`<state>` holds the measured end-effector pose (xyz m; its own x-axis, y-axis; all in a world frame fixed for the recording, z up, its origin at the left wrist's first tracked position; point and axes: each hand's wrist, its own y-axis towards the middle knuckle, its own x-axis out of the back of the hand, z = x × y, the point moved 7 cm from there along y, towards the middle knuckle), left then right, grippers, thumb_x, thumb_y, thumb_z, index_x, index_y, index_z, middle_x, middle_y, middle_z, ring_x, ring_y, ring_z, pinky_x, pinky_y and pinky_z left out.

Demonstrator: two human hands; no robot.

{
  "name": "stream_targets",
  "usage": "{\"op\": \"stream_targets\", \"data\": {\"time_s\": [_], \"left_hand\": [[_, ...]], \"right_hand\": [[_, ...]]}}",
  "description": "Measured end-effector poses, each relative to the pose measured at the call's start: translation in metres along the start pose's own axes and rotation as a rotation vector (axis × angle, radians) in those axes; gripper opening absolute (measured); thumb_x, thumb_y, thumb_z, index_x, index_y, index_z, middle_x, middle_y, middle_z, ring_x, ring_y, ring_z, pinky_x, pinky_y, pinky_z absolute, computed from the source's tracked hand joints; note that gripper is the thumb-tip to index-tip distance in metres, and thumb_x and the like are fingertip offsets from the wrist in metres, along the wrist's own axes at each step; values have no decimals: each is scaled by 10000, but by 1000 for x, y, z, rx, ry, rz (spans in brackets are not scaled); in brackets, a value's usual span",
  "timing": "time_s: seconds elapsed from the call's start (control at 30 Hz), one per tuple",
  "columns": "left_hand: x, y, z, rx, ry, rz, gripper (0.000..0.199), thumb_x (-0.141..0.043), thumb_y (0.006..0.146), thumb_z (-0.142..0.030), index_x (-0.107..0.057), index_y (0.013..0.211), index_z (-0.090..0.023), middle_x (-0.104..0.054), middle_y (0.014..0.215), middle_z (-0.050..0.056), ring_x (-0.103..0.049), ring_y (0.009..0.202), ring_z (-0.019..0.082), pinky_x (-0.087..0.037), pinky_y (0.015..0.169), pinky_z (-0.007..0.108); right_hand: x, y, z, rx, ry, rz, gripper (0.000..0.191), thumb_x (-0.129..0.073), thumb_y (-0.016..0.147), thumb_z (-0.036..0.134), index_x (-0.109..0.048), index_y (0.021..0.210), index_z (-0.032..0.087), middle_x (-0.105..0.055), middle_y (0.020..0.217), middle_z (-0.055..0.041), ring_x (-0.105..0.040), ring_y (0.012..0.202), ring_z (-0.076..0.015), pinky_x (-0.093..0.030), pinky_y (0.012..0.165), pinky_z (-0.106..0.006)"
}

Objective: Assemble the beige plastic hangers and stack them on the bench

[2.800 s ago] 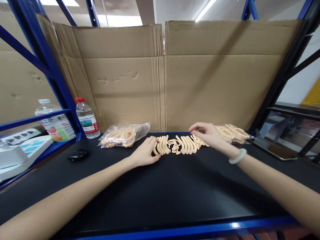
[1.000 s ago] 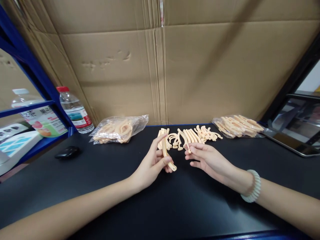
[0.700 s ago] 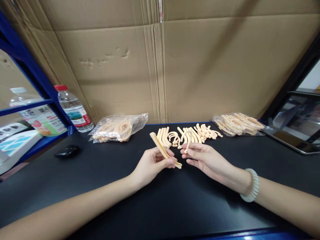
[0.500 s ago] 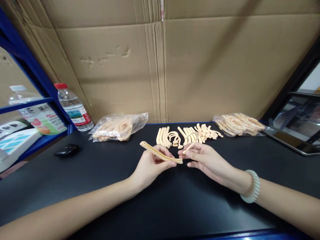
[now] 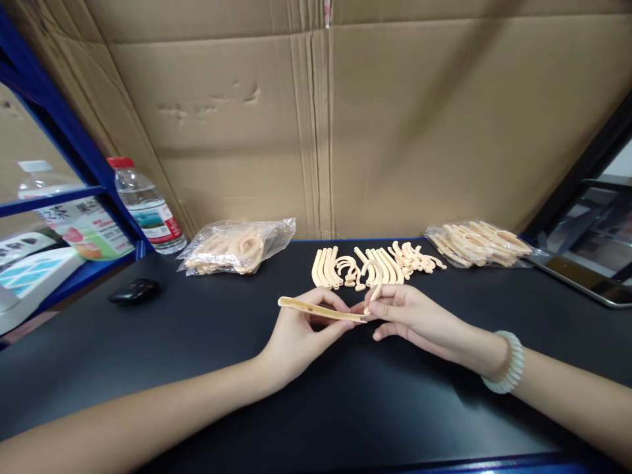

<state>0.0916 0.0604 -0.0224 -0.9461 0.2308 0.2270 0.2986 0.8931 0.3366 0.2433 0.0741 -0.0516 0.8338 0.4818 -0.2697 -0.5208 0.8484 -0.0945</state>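
Held over the black desk, a long, beige, slightly bent plastic piece point(image 5: 301, 305) is pinched between the thumb and fingers of my left hand point(image 5: 295, 339). It shows its narrow edge, with a groove along it. My right hand point(image 5: 419, 317) pinches a small curved beige hook-like piece point(image 5: 376, 294). The lower end of that curved piece is at the right tip of the long piece; whether they touch I cannot tell. Behind my hands lie loose long beige pieces point(image 5: 326, 268), curved hook-like pieces point(image 5: 349, 268) and a pile of small curved parts point(image 5: 413, 257).
A clear bag of beige parts point(image 5: 232, 250) lies back left, another bag point(image 5: 478, 243) back right. A black mouse point(image 5: 134, 291), a water bottle point(image 5: 153, 217) and a blue shelf frame point(image 5: 93, 197) stand left. A tablet point(image 5: 587, 280) leans right; cardboard point(image 5: 419, 118) walls the back.
The long piece has turned from showing its broad side to showing its edge, and its left end has dropped. The curved piece has tilted more upright, its lower end now at the long piece's tip.
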Motion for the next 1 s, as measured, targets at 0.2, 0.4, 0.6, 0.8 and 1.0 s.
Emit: {"op": "stream_targets", "data": {"time_s": [0.2, 0.4, 0.6, 0.8, 1.0], "left_hand": [[4, 0, -3, -36, 120, -48, 171, -747, 769, -294, -633, 762, -167, -666, 710, 15, -637, 641, 157, -505, 571, 245], [2, 1, -1, -49, 119, -4, 163, -746, 771, -307, -652, 781, -174, -694, 744, 35, -657, 673, 183, -525, 612, 279], [0, 0, -3, -71, 120, 19, 142, -740, 779, -279, -658, 773, -163, -706, 759, 46, -668, 683, 189, -531, 628, 288], [-2, -1, 0, -2, 48, 24, 158, -744, 764, -273, -630, 760, -163, -702, 772, 47, -673, 709, 192, -527, 623, 282], [-4, -2, 3, 44, -4, 11, 185, -760, 747, -278, -619, 755, -159, -679, 746, 35, -660, 685, 177, -516, 601, 265]], "right_hand": [[-4, -2, 0, -16, -30, 63, 257, -768, 783, 347, -624, 859, 149, -689, 935, -82, -679, 945, -217, -547, 696, -249], [-4, -2, 0, -7, -53, 67, 257, -760, 792, 360, -617, 850, 154, -697, 888, -73, -688, 885, -192, -550, 699, -248], [-6, -2, 1, 25, -83, 23, 286, -792, 746, 371, -613, 802, 155, -687, 802, -50, -680, 781, -159, -545, 692, -247], [-9, -2, 6, 127, -173, -57, 321, -801, 718, 402, -613, 777, 148, -659, 683, -25, -646, 631, -129, -533, 609, -238], [-14, -3, 13, 218, -256, -74, 315, -777, 733, 412, -591, 754, 159, -640, 633, -14, -632, 583, -130, -535, 565, -246]]}}
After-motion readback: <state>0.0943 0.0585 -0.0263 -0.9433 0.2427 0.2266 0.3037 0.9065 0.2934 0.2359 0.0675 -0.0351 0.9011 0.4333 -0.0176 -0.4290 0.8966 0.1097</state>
